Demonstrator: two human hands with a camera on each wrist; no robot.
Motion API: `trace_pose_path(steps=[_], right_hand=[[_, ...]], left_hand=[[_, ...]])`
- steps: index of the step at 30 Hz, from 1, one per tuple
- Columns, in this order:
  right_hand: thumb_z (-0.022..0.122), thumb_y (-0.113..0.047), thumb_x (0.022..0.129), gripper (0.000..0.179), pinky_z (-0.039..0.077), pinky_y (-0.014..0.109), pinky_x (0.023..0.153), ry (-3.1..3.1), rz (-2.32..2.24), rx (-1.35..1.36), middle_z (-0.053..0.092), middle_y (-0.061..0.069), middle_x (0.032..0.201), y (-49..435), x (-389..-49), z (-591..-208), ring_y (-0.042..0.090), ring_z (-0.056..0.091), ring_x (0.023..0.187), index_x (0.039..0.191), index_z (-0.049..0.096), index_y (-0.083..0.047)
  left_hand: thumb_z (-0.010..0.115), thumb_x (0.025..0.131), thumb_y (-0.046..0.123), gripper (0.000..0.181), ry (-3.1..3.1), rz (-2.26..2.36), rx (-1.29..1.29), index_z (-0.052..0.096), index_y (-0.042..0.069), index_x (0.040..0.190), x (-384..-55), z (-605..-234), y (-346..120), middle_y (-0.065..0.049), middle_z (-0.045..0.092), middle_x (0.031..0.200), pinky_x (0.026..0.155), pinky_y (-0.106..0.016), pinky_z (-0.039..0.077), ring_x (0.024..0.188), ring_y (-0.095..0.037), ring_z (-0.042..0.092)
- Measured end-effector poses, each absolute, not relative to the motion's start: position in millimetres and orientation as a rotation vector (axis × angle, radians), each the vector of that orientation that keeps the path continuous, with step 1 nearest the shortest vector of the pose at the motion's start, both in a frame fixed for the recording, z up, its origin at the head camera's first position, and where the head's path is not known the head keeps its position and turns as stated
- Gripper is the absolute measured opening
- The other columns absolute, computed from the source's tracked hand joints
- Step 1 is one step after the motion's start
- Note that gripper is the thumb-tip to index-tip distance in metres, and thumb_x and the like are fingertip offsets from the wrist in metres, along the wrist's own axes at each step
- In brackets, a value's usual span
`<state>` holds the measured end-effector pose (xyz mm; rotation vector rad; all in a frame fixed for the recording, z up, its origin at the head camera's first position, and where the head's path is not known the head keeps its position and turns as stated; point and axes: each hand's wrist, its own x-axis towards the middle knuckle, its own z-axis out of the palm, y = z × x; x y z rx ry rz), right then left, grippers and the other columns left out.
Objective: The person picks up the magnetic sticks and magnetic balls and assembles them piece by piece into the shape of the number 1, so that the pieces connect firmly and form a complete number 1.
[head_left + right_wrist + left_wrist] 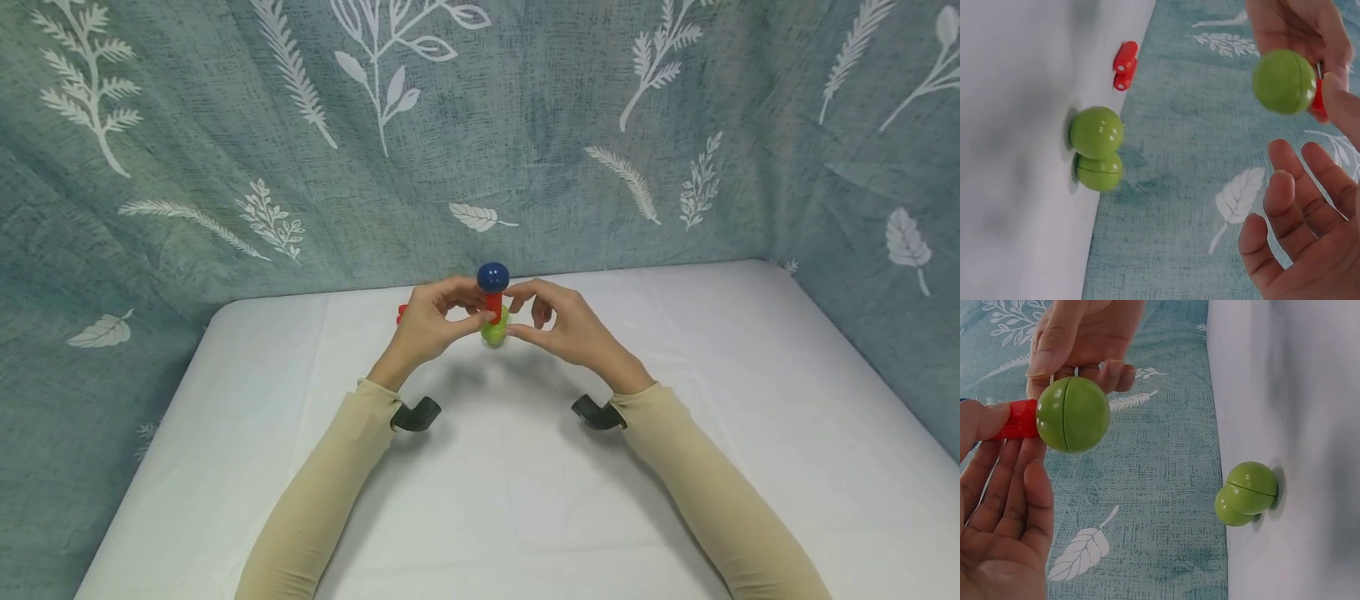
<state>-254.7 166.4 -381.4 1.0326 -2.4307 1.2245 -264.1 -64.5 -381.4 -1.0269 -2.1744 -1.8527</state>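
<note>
In the head view, my left hand [435,317] pinches a red connector piece [494,308] between thumb and fingers. A dark blue ball [492,277] sits on its upper end. The left wrist view shows a green ball [1074,415] with a seam line, joined to the connector's lower end. Close on the other side is my right hand [562,321], thumb and index finger beside the joined pieces. The right wrist view shows its fingers [1282,187] loosely bent and apart from the green ball; whether a fingertip touches the pieces I cannot tell.
Two green balls [1096,132] lie together near the white table's [510,500] far edge. Red connector pieces [1125,65] lie to their left, partly behind my left hand in the head view. A green leaf-patterned cloth [450,150] hangs behind the table.
</note>
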Motion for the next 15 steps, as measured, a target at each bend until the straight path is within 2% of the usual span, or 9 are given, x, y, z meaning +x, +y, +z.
trace_pose_path(steps=[5, 11, 15], right_hand=[[0.080, -0.011, 0.082, 0.042, 0.043, 0.029, 0.061, -2.427, 1.258, 1.031, 0.069, 0.006, 0.097, 167.3, -255.5, -379.8, 0.016, 0.049, 0.066, 0.121, 0.064, -0.006], [0.080, -0.014, 0.082, 0.038, 0.043, 0.028, 0.062, -2.485, 1.242, 1.056, 0.068, 0.003, 0.094, 163.9, -256.2, -384.6, 0.015, 0.050, 0.067, 0.116, 0.066, -0.009], [0.080, -0.015, 0.082, 0.032, 0.043, 0.027, 0.063, -2.501, 1.236, 1.068, 0.068, 0.000, 0.094, 162.3, -256.2, -388.5, 0.014, 0.051, 0.069, 0.111, 0.068, -0.011]], left_hand=[[0.075, 0.083, -0.002, 0.030, -2.178, -1.849, -1.018, 0.068, -0.002, 0.112, -263.1, -380.4, -65.3, -0.017, 0.070, 0.102, 0.088, -0.041, 0.054, 0.088, -0.018, 0.066], [0.075, 0.082, -0.003, 0.029, -2.150, -1.863, -1.033, 0.068, -0.003, 0.111, -263.6, -380.6, -65.4, -0.019, 0.070, 0.102, 0.086, -0.036, 0.054, 0.087, -0.018, 0.065], [0.074, 0.083, -0.003, 0.028, -2.146, -1.855, -1.040, 0.068, -0.003, 0.111, -264.2, -381.6, -64.8, -0.019, 0.070, 0.101, 0.085, -0.039, 0.054, 0.086, -0.017, 0.065]])
